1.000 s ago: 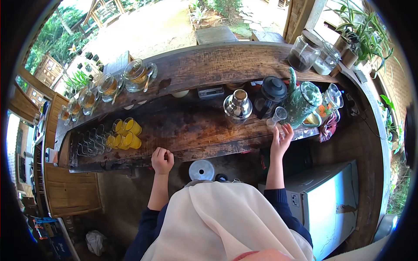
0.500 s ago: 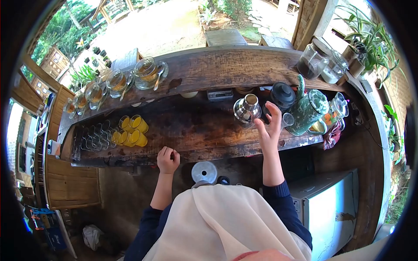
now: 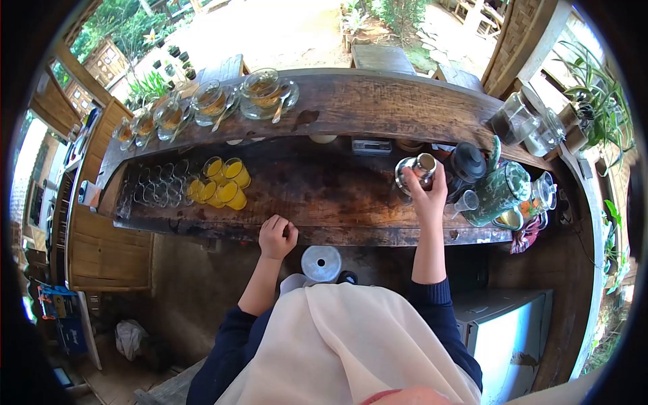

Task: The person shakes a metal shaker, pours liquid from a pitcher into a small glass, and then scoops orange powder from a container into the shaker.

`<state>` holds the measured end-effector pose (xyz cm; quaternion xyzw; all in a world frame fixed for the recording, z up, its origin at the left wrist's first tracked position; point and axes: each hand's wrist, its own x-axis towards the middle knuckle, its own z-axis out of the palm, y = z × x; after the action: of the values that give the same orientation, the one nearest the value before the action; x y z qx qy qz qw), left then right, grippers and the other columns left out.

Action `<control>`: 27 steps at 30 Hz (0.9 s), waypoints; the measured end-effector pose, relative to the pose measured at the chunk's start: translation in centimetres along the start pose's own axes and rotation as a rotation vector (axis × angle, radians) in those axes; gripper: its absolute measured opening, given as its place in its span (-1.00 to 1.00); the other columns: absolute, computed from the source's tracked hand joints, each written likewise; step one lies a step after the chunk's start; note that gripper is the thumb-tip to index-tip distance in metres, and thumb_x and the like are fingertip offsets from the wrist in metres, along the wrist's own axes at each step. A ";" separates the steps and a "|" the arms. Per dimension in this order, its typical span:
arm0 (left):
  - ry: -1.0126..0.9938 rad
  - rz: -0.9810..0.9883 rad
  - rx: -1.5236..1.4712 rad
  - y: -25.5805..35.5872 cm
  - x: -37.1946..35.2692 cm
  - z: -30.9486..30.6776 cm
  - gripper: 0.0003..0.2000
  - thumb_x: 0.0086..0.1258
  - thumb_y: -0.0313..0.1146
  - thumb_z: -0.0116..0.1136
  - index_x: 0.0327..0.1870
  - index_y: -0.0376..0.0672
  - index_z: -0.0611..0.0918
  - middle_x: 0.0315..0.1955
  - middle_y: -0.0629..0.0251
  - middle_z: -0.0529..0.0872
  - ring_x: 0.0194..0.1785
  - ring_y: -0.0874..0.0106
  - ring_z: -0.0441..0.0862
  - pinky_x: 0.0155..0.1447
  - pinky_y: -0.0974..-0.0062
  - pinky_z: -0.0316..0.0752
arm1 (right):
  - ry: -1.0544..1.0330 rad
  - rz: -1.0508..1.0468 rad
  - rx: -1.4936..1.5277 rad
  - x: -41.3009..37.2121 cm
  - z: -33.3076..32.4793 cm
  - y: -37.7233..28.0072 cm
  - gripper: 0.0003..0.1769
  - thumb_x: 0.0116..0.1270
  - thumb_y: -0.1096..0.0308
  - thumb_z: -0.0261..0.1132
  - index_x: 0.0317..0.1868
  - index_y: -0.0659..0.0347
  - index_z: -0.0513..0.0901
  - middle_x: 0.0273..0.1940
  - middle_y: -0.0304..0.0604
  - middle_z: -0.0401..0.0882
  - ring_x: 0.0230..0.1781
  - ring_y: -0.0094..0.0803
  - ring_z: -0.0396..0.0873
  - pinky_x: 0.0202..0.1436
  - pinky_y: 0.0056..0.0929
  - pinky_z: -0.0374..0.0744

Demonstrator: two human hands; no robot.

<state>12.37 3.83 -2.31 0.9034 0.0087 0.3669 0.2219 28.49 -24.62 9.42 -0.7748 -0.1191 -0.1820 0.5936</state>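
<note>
My right hand is wrapped around a shiny metal cocktail shaker whose cap is off, on the right part of the lower wooden counter. Close by its right side are a small clear cup, a dark lidded pot and a green marbled enamel pitcher. My left hand rests at the counter's front edge, its fingers curled in with nothing visible in them. Several glasses of yellow drink stand beyond it to the left, beside rows of upright clear glasses.
Glass cups on saucers with spoons line the raised wooden ledge. At its right end stand glass jars and potted plants. A small scale sits under the ledge. Below are a round stool and a white fridge.
My right hand has gone from open above the counter to gripping the metal shaker. My left hand stays curled at the counter edge. The whole view has shifted.
</note>
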 end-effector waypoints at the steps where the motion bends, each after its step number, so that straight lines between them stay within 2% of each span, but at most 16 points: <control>1: 0.010 0.008 -0.006 0.0 0.1 0.0 -0.90 0.01 -0.50 0.14 -0.58 -0.17 0.45 -0.59 0.19 0.47 -0.50 0.16 0.49 -0.38 0.29 0.43 | -0.001 0.023 0.014 -0.1 0.1 0.1 -0.59 0.13 0.35 0.49 -0.06 0.26 0.54 -0.30 -0.36 0.54 -0.41 -0.67 0.38 -0.32 -0.66 0.42; 4: -0.005 0.014 -0.009 -0.3 -0.2 -0.1 -0.89 0.01 -0.49 0.15 -0.59 -0.14 0.45 -0.60 0.22 0.47 -0.51 0.18 0.48 -0.39 0.30 0.42 | -0.001 0.062 0.085 -0.4 0.5 0.3 -0.59 0.13 0.37 0.47 -0.03 0.27 0.56 -0.25 -0.33 0.57 -0.36 -0.65 0.43 -0.26 -0.66 0.44; 7: -0.009 0.040 -0.028 -0.5 -0.1 -0.2 -0.89 0.01 -0.47 0.17 -0.58 -0.13 0.46 -0.60 0.23 0.47 -0.51 0.20 0.49 -0.40 0.32 0.43 | -0.014 -0.078 0.164 -1.2 1.0 -0.2 -0.57 0.14 0.43 0.44 0.03 0.28 0.56 -0.18 -0.29 0.58 -0.26 -0.62 0.48 -0.15 -0.63 0.47; 11: -0.066 0.137 -0.058 -0.7 0.4 -1.3 -0.89 0.02 -0.46 0.20 -0.55 -0.13 0.49 -0.57 0.25 0.50 -0.47 0.22 0.53 -0.37 0.36 0.46 | -0.118 -0.072 0.306 -3.2 2.5 -1.8 -0.56 0.10 0.49 0.41 0.03 0.31 0.56 0.04 -0.14 0.56 -0.01 -0.46 0.50 0.11 -0.46 0.43; 13: -0.147 0.119 -0.220 -0.7 0.7 -1.9 -0.87 0.03 -0.43 0.25 -0.50 -0.12 0.51 -0.56 0.26 0.53 -0.46 0.23 0.54 -0.37 0.34 0.47 | -0.173 -0.099 0.283 -4.4 4.0 -3.0 -0.55 0.08 0.48 0.44 0.02 0.31 0.56 0.04 -0.13 0.56 0.01 -0.44 0.50 0.11 -0.45 0.43; 14: -0.229 0.116 -0.272 -1.1 0.7 -2.3 -0.80 0.06 -0.37 0.33 -0.37 -0.14 0.54 -0.46 0.24 0.57 -0.41 0.25 0.57 -0.29 0.34 0.50 | -0.230 -0.076 0.292 -5.0 4.9 -3.8 -0.55 0.07 0.47 0.45 0.01 0.31 0.57 0.04 -0.12 0.56 0.03 -0.42 0.50 0.13 -0.43 0.43; 15: -0.222 0.116 -0.274 -1.3 0.8 -2.5 -0.80 0.06 -0.37 0.33 -0.37 -0.14 0.54 -0.46 0.24 0.57 -0.41 0.25 0.57 -0.29 0.34 0.50 | -0.282 -0.058 0.317 -5.7 5.9 -4.7 -0.55 0.06 0.46 0.46 0.00 0.31 0.57 0.05 -0.10 0.56 0.04 -0.41 0.49 0.13 -0.42 0.43; 17: -0.345 0.015 -0.480 -1.4 1.3 -3.4 -0.68 0.06 -0.32 0.39 -0.22 -0.17 0.53 -0.30 0.20 0.58 -0.31 0.25 0.59 -0.20 0.35 0.53 | -0.391 -0.018 0.398 -7.3 8.0 -6.4 -0.55 0.05 0.47 0.46 -0.01 0.32 0.57 0.05 -0.04 0.56 0.06 -0.35 0.51 0.14 -0.38 0.44; 18: -0.498 -0.099 -0.538 -1.6 1.3 -4.1 -0.47 0.04 -0.19 0.43 0.01 -0.19 0.48 -0.08 0.13 0.55 -0.06 0.16 0.58 0.01 0.27 0.53 | -0.444 -0.074 0.400 -8.0 9.2 -6.9 -0.54 0.04 0.47 0.46 -0.01 0.32 0.57 0.06 -0.02 0.56 0.07 -0.32 0.51 0.15 -0.36 0.44; 19: -0.491 -0.099 -0.537 -1.6 1.7 -5.0 -0.47 0.04 -0.19 0.43 0.01 -0.19 0.48 -0.08 0.13 0.55 -0.06 0.16 0.58 0.01 0.27 0.53 | -0.496 -0.130 0.402 -8.6 10.3 -7.2 -0.54 0.04 0.48 0.46 -0.01 0.32 0.57 0.06 0.01 0.55 0.08 -0.29 0.51 0.16 -0.34 0.44; 21: -0.404 -0.038 -0.599 -1.2 2.5 -6.8 -0.26 -0.04 -0.20 0.51 0.17 -0.18 0.36 0.02 0.13 0.48 0.05 0.21 0.52 0.13 0.34 0.45 | -0.604 -0.150 0.447 -9.9 12.2 -8.7 -0.54 0.05 0.47 0.46 0.00 0.30 0.57 0.08 0.02 0.54 0.11 -0.24 0.51 0.18 -0.31 0.44; 22: -0.516 -0.116 -0.651 -1.5 2.8 -7.6 -0.09 -0.10 -0.22 0.56 0.30 -0.18 0.24 0.12 0.14 0.42 0.19 0.26 0.46 0.27 0.32 0.36 | -0.639 -0.110 0.485 -10.7 13.2 -9.6 -0.54 0.05 0.46 0.46 0.01 0.30 0.57 0.08 0.02 0.54 0.11 -0.24 0.51 0.17 -0.31 0.44; 23: -0.511 -0.117 -0.649 -1.9 2.7 -8.4 -0.09 -0.10 -0.22 0.56 0.30 -0.18 0.24 0.12 0.14 0.42 0.19 0.26 0.46 0.27 0.32 0.36 | -0.675 -0.069 0.522 -11.4 14.1 -10.4 -0.53 0.06 0.45 0.46 0.01 0.30 0.56 0.08 0.02 0.54 0.11 -0.25 0.51 0.17 -0.31 0.44; 25: -0.554 -0.251 -1.015 -2.6 2.4 -9.6 -0.04 -0.13 -0.28 0.59 0.34 -0.16 0.20 0.17 0.17 0.40 0.24 0.32 0.42 0.30 0.32 0.33 | -0.704 -0.103 0.526 -12.0 15.4 -11.4 -0.53 0.07 0.42 0.46 0.02 0.29 0.56 0.09 0.02 0.53 0.11 -0.24 0.50 0.18 -0.30 0.43; 27: -0.541 -0.299 -1.052 -3.8 2.0 -10.8 0.01 -0.16 -0.26 0.61 0.37 -0.19 0.20 0.19 0.13 0.43 0.28 0.34 0.39 0.31 0.35 0.33 | -0.767 -0.118 0.503 -12.2 16.5 -12.6 -0.52 0.08 0.39 0.46 0.03 0.28 0.55 0.11 0.02 0.51 0.14 -0.23 0.49 0.19 -0.30 0.43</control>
<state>7.25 11.89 4.26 0.7227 -0.1036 0.0443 0.6819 14.72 -4.95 11.52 -0.6100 -0.4143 0.1189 0.6649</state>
